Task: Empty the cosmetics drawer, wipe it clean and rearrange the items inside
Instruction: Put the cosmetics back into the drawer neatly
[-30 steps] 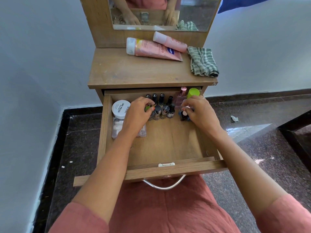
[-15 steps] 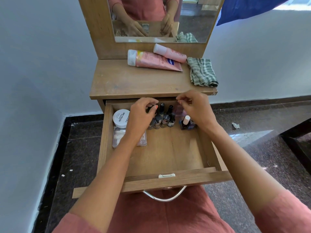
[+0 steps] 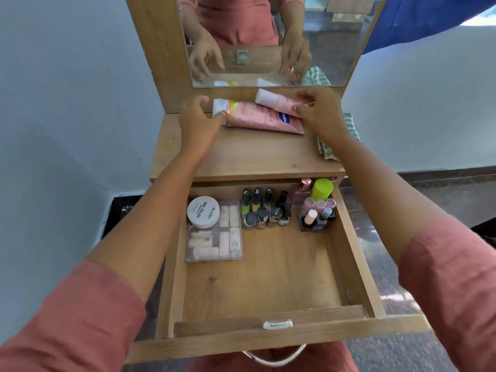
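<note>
Both hands have left the drawer [image 3: 349, 267], where they worked among the bottles half a second ago, and now reach over the tabletop [image 3: 255, 157] to two tubes lying below the mirror [image 3: 335, 49]. The left hand [image 3: 200, 118] is half-curled with its thumb raised apart from the fingers, and one fingertip touches the white cap of the larger pink tube [image 3: 257, 116]. The right hand [image 3: 318, 111] has its fingers bunched at the tail of the smaller pink tube [image 3: 276, 102], which lies just behind the larger one. Whether it pinches that tube cannot be told.

The drawer stands pulled open under the tabletop, with its contents at the back. A white jar [image 3: 203, 212] sits on a clear pouch [image 3: 214, 245] of small tubes at the left. Nail polish bottles [image 3: 264, 210] stand in two rows at the centre. A cluster of small bottles [image 3: 318, 213] stands at the right, in front of a green-capped container [image 3: 322, 188].

The jar lid reads "NAIL POLISH" and "ZUDIO". The larger tube carries a blue oval logo, but its lettering is too blurred to read. A checked cloth [image 3: 326, 150] lies on the tabletop beside the right wrist.
</note>
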{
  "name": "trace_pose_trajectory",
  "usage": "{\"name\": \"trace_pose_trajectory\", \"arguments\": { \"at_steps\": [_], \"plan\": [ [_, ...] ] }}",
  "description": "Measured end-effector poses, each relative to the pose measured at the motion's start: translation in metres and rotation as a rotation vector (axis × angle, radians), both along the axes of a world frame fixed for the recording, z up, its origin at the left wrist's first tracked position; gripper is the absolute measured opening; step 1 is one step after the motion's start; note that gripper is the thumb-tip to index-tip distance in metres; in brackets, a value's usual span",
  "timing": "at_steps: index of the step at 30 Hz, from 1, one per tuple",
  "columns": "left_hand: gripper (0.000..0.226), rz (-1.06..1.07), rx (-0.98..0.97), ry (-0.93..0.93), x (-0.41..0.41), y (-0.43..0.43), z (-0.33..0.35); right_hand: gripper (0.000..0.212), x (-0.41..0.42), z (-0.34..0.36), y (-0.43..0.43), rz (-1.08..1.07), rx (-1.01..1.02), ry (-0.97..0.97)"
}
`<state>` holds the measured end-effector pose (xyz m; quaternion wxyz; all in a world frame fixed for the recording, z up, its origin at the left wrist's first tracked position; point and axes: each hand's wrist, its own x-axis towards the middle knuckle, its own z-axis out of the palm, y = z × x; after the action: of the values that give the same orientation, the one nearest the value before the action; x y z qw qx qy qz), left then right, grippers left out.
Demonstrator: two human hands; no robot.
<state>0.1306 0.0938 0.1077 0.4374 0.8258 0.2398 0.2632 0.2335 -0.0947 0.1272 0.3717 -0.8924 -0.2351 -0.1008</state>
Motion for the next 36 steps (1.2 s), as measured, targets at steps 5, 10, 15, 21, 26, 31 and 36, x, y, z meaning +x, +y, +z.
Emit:
{"name": "trace_pose_trajectory", "arguments": {
  "at_steps": [5,10,15,21,26,31,36],
  "plan": [
    [0.054,0.021,-0.123,0.198,0.015,0.006,0.0,0.037,0.02,-0.006,0.002,0.042,-0.094,0.065],
    [0.036,-0.025,-0.209,0.174,0.026,0.006,-0.001,0.036,0.031,-0.008,0.002,0.055,-0.141,0.064],
    [0.03,0.007,-0.39,0.143,0.036,0.012,-0.003,0.038,0.039,-0.011,0.003,0.076,-0.181,0.091],
    [0.021,-0.01,-0.691,-0.004,0.026,0.005,0.006,0.045,0.032,-0.009,0.007,0.12,-0.165,0.085],
    [0.015,-0.013,-0.726,-0.079,0.006,0.003,0.013,0.043,0.018,-0.009,0.009,0.174,-0.18,0.056],
    [0.013,-0.015,-0.712,-0.142,-0.021,-0.001,0.023,0.042,-0.002,0.0,0.003,0.209,-0.135,0.032],
    [0.011,-0.027,-0.744,-0.159,-0.053,-0.008,0.029,0.042,-0.029,0.011,-0.01,0.272,-0.12,0.112]
  ]
}}
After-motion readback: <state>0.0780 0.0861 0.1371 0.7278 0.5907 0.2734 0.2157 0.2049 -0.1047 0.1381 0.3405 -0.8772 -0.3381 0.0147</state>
